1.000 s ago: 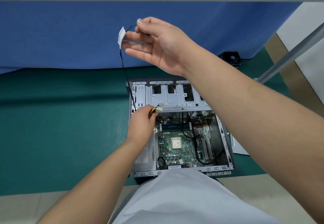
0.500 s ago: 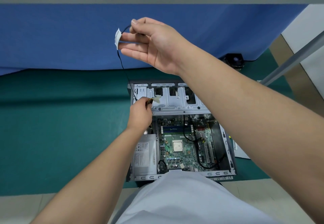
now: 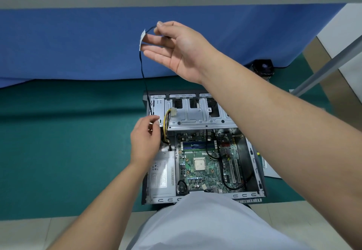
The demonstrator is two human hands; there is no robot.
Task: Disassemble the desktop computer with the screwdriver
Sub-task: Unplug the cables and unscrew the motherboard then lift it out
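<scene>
While pale clothing [image 3: 211, 228] fills the near bottom edge, the open computer case [image 3: 256, 173] lies flat on the green mat [image 3: 58, 151] just beyond it, its near rim partly hidden by the cloth. Inside, the grey power supply [image 3: 162, 173] sits against the left wall, with the green circuit board [image 3: 205, 163] to its right. Left of the case the mat runs bare and wide; on the right, a flat grey panel [image 3: 271, 169] lies close beside the wall.

Over the power supply's far end, the left hand [image 3: 146, 142] hovers with thumb and forefinger tips pinched near the case's left edge; whether they grip anything I cannot tell. A bundle of yellow and black wires [image 3: 166, 120] stands free just right of it, against the metal drive bay [image 3: 195, 112].

Higher and farther, the right hand [image 3: 176, 48] pinches a thin black cable [image 3: 144, 77] between thumb and forefinger, other fingers straight. The cable hangs down to the case's far left corner, a white tag [image 3: 142, 38] near its top. Behind are a blue curtain [image 3: 68, 44] and a small black fan [image 3: 263, 67].
</scene>
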